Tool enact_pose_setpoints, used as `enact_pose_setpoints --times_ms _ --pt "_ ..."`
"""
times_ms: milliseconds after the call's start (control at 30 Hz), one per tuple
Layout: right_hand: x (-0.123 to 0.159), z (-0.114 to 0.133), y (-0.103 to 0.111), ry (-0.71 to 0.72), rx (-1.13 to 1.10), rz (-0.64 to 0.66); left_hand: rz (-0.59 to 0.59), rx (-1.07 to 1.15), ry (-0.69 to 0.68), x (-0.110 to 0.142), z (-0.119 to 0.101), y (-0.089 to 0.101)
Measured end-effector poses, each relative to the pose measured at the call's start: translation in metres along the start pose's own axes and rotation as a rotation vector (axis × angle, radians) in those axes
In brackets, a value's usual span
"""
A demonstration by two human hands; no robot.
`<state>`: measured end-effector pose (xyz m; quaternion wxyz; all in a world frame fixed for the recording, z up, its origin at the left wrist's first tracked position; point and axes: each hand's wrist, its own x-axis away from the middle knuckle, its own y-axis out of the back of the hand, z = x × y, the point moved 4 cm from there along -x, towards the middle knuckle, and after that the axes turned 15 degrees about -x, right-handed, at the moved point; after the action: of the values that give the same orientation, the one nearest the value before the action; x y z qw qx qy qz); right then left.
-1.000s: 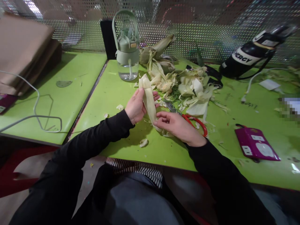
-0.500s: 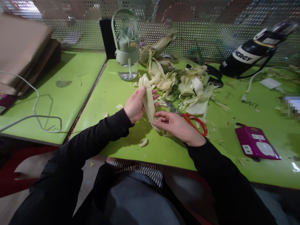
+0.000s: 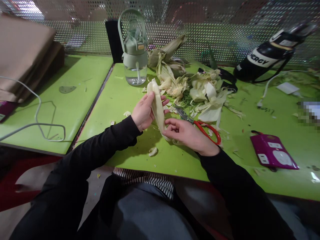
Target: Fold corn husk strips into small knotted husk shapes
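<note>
A pale, folded corn husk [image 3: 157, 106] slants above the green table [image 3: 140, 156]. Near its upper end my left hand [image 3: 143, 111] grips it, thumb on the front and fingers behind. My right hand [image 3: 183, 135] pinches the husk's lower end between thumb and forefinger. Just beyond the right hand lie scissors with red handles [image 3: 209, 132], their blades pointing into the scraps. A heap of loose corn husks [image 3: 202, 90] spreads behind both hands. One small husk scrap [image 3: 153, 152] rests on the table in front of them.
A green water bottle [image 3: 135, 60] stands behind my left hand. Toward the right are a tilted black bottle [image 3: 267, 58], a purple power strip [image 3: 273, 151] and a white cable [image 3: 268, 85]. Brown paper bags [image 3: 25, 50] lie at the left. A perforated screen [image 3: 85, 36] closes off the back.
Almost nothing differs. Both hands keep their hold on the husk, and the whole view has shifted very slightly.
</note>
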<state>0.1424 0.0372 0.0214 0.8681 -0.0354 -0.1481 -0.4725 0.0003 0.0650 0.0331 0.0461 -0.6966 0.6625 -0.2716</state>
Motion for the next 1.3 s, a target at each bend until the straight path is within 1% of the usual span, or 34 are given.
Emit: enact_pose_setpoints --times_ms 200,400,500,567,667,733,800,867,933,1000,1067,1200,1300 --pt "0.002 0.003 -0.003 -0.016 0.026 0.040 -0.003 -0.015 0.003 -0.002 0.002 0.002" --pt "0.001 -0.001 -0.002 0.004 0.037 0.047 0.006 -0.038 -0.009 0.000 -0.001 0.001" --pt "0.000 -0.002 -0.002 -0.009 0.039 0.060 0.007 -0.036 -0.010 0.002 -0.004 0.000" --pt "-0.001 -0.001 0.001 0.011 0.121 -0.014 0.006 -0.032 -0.016 0.003 -0.005 -0.001" --pt "-0.003 0.008 0.005 0.171 0.281 -0.173 -0.002 -0.031 -0.030 0.004 -0.004 -0.002" --pt "-0.005 0.010 0.004 0.260 0.360 -0.200 0.001 -0.032 -0.035 0.004 -0.003 -0.003" --pt "-0.007 0.006 0.000 0.246 0.401 -0.168 0.011 -0.036 -0.031 0.005 -0.001 -0.005" --pt "-0.008 0.000 -0.002 0.168 0.342 -0.123 0.016 -0.042 -0.025 0.005 0.000 -0.005" --pt "-0.008 -0.006 -0.005 0.091 0.181 -0.071 0.027 -0.048 -0.022 0.005 0.001 -0.005" --pt "-0.007 -0.006 -0.006 0.061 0.025 -0.039 0.034 -0.049 -0.027 0.004 0.000 -0.004" --pt "-0.005 -0.005 -0.006 0.049 -0.051 -0.023 0.036 -0.044 -0.036 0.002 -0.001 -0.002" --pt "-0.003 -0.002 -0.006 0.040 -0.052 -0.043 0.046 -0.045 -0.045 -0.001 -0.003 0.000" --pt "-0.004 -0.002 -0.001 0.086 -0.083 -0.130 0.130 -0.123 -0.008 0.002 0.002 -0.004"
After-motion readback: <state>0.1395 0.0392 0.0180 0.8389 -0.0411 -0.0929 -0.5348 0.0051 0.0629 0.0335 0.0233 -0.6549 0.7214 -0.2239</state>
